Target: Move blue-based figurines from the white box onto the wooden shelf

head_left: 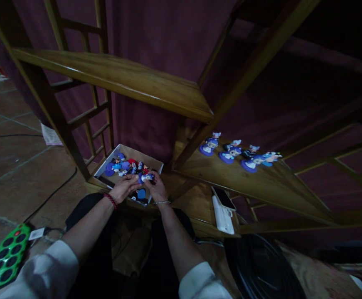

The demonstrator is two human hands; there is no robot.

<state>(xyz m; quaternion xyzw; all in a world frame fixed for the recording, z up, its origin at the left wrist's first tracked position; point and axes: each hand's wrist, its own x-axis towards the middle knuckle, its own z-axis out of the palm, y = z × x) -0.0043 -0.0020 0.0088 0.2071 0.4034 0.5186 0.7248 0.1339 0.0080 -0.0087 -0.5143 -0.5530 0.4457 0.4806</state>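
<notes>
Over a shallow box (158, 165), my left hand (125, 187) and my right hand (157, 187) both have their fingers closed on one small figurine (146, 177). It has a purple round base, and white and blue show on its body. Several more figurines (125, 166) in blue, red and black lie jumbled in the box behind my fingers. Below my hands, a blue round base (141, 194) shows in the box's near corner. On the wooden shelf to the right, several purple-based figurines (230, 154) stand in a row, with smaller animal-like ones behind them.
A wooden shelf board (121, 79) juts out above my hands. On the low board at right lie a phone (224, 198) and a white device (222, 218). A green power strip (8, 255) and cables lie on the floor at left. Black coiled cable (262, 265) is at lower right.
</notes>
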